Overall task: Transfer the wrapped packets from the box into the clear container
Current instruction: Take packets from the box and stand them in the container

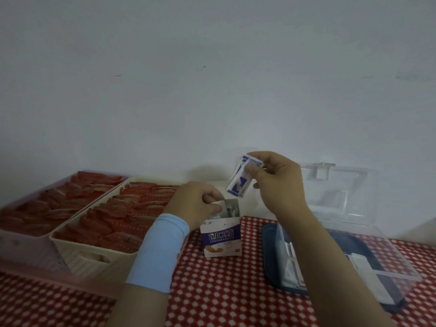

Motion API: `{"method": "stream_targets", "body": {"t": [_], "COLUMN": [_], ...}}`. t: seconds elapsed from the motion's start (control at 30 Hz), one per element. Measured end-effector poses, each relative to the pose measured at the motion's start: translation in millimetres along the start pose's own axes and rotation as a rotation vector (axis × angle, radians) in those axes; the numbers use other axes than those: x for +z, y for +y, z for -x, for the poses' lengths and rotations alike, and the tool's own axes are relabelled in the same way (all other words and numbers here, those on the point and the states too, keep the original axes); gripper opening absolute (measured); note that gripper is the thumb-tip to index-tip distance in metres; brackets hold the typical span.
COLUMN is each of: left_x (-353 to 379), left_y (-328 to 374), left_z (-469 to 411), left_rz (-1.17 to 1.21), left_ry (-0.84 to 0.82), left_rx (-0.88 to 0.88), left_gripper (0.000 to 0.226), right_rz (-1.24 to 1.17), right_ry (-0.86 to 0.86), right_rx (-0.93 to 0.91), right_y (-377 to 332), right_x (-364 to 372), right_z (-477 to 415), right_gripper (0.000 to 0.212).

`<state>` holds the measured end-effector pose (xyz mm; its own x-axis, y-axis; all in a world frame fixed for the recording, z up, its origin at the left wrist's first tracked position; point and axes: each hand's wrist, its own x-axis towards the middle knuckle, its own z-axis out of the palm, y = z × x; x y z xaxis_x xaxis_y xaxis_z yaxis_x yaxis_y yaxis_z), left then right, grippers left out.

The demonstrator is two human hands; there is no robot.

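The right hand (278,182) pinches wrapped packets (237,182) above the box (221,237), the left hand (195,204) apparently grips its flap; next, carry them into the clear container (405,260).

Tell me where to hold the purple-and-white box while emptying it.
Hold the box by its side walls just below the open top, coming from the left. It stands upright with its flap raised, so a side grip should steady it and leave the mouth free.

One wide-angle view is taken from head height, aimed forward and slightly down. The table (224,291) is seen close up, with the wall (212,67) filling the upper half.
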<state>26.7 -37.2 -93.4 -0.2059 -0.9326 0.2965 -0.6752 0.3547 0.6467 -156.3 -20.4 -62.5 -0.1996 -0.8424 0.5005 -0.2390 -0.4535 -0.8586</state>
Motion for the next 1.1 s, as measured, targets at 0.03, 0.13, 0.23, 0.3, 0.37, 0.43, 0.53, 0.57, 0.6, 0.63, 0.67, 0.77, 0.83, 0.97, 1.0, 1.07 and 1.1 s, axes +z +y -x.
{"method": "stream_targets", "body": {"t": [0.03, 0.13, 0.23, 0.3, 0.37, 0.43, 0.53, 0.57, 0.6, 0.63, 0.67, 0.77, 0.83, 0.97, 1.0, 1.07, 1.1], "left_x": [0.6, -7.1, -21.4, -23.6, -19.7, -14.1, -7.9, -5.0, -1.4, 2.8, 7.0, 20.9, 28.7, 42.6, 46.1, 53.2, 56.3], "left_y": [-0.5, 5.2, 20.4, 34.2, 41.1, 42.7, 43.1, 44.4, 48.1, 51.7, 57.1, 71.5, 79.7, 97.8, 102.2, 112.8, 118.7], "left_z": [0.5, -0.3, 0.1, 4.2, 9.3, 13.7, 18.8, 20.2, 21.8, 22.3, 23.0, 22.0, 22.8, 31.1, 33.8, 40.3, 43.0], "left_rz": [-0.025, 0.019, 0.453, 0.890, 1.101, 1.157, 1.214, 1.231, 1.255, 1.279, 1.310, 1.434, 1.446, 1.491, 1.482, 1.443, 1.442], "left_ry": [-0.042, -0.028, 0.119, -0.029, -0.207, -0.294, -0.357, -0.365, -0.364, -0.353, -0.342, -0.334, -0.309, -0.298, -0.310, -0.315, -0.317], "left_rx": [0.008, 0.017, -0.079, -0.137, -0.154, -0.147, -0.134, -0.136, -0.140, -0.148, -0.161, -0.191, -0.193, -0.189, -0.181, -0.164, -0.160], "left_gripper": [0.017, 0.019, 0.015, 0.013, 0.031, 0.041, 0.039, 0.040, 0.040, 0.041, 0.041, 0.042, 0.040, 0.043, 0.039, 0.034, 0.033], "right_rz": [-0.028, -0.063, -0.076, -0.119, -0.198, -0.232, -0.184, -0.176, -0.170, -0.170, -0.169, -0.013, 0.116, 0.365, 0.436, 0.495, 0.492], "right_ry": [0.009, -0.090, -0.194, -0.235, -0.282, -0.317, -0.333, -0.345, -0.356, -0.367, -0.371, -0.324, -0.267, -0.425, -0.477, -0.503, -0.498], "right_rx": [0.007, 0.038, 0.072, 0.083, 0.090, 0.091, 0.083, 0.080, 0.075, 0.075, 0.081, 0.039, -0.016, -0.156, -0.167, -0.175, -0.181], "right_y": [-2.8, -6.8, -6.8, -9.3, -13.8, -15.5, -15.3, -16.5, -17.4, -18.8, -20.5, -28.2, -35.5, -51.9, -55.7, -62.0, -64.5], "right_x": [-3.3, -10.0, -7.8, -6.0, -5.0, -6.3, -13.7, -17.4, -22.0, -25.7, -30.6, -47.6, -62.6, -94.5, -100.1, -109.9, -114.4], "right_z": [-0.8, 0.8, 3.5, 4.8, 6.7, 9.7, 15.0, 17.9, 20.2, 22.1, 23.4, 24.4, 28.3, 43.1, 45.9, 50.6, 52.9], "right_gripper": [0.023, 0.021, 0.020, 0.020, 0.022, 0.023, 0.026, 0.027, 0.028, 0.029, 0.032, 0.040, 0.037, 0.051, 0.053, 0.053, 0.050]}}
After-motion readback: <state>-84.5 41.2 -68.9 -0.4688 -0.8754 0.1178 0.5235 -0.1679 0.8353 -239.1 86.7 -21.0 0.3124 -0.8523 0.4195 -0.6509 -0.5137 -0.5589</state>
